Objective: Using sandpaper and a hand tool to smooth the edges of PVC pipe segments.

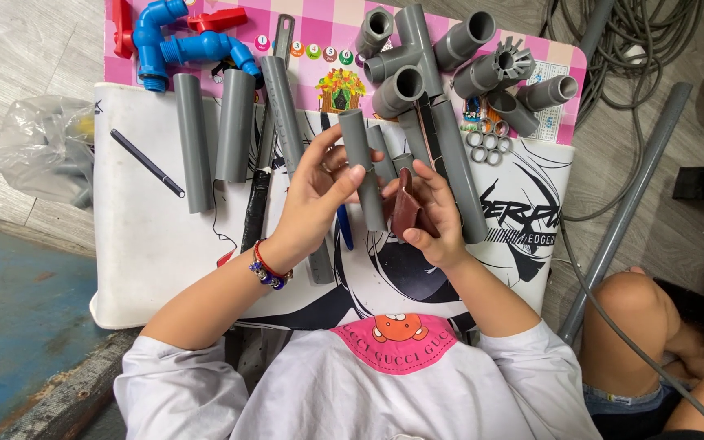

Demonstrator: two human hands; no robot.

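My left hand (315,191) grips a short grey plastic pipe (362,167), held upright over the white board (148,244). My right hand (433,216) holds a folded piece of reddish-brown sandpaper (407,208) pressed against the pipe's lower end. A beaded bracelet (268,270) circles my left wrist. Both hands hover just above several other grey pipe lengths.
Grey pipe lengths (192,140) and a black rod (147,163) lie left on the board. Grey tee and elbow fittings (414,50), small rings (487,145), a blue pipe assembly (174,42) and a metal ruler (283,33) lie beyond. A long pipe (629,212) and cables (645,41) lie right, beside another person's knee (633,305).
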